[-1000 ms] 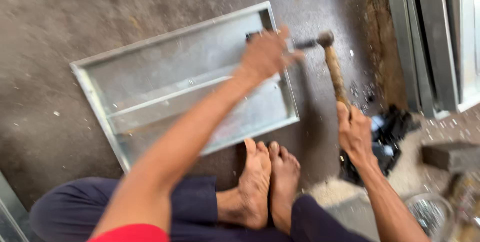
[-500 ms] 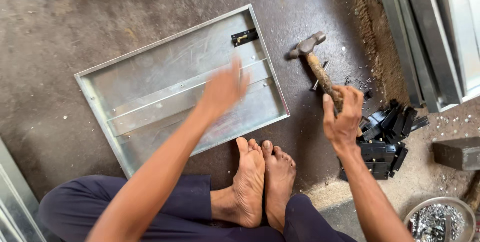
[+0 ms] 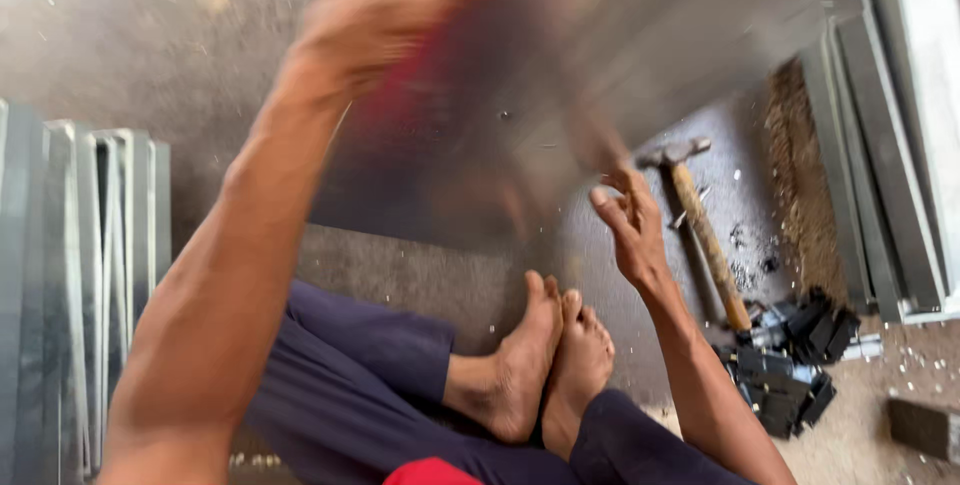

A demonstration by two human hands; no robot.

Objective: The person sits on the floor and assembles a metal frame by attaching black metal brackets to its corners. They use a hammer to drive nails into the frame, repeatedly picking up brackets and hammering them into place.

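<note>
Sheet metal fills the upper middle of the view: a grey metal panel (image 3: 600,55), tilted up off the concrete floor (image 3: 120,55) and heavily blurred, its lower edge hanging just above the person's bare feet (image 3: 550,365). The left hand (image 3: 400,15) is up at the panel's top left part, seemingly gripping it, though the blur hides how the fingers lie. The right hand (image 3: 625,225) is at the panel's lower right edge, fingers spread and slightly curled, palm toward the sheet; whether it touches cannot be told.

Just right of that hand a hammer (image 3: 700,225) with a wooden handle lies on the floor, head away from the person, held by no one. Near its handle end sits a heap of small black metal parts (image 3: 790,365). Along the floor's right edge lie long grey metal frames (image 3: 890,145), and more such frames (image 3: 90,245) stand stacked at the left edge. The person sits with legs crossed in dark blue trousers (image 3: 360,375).
</note>
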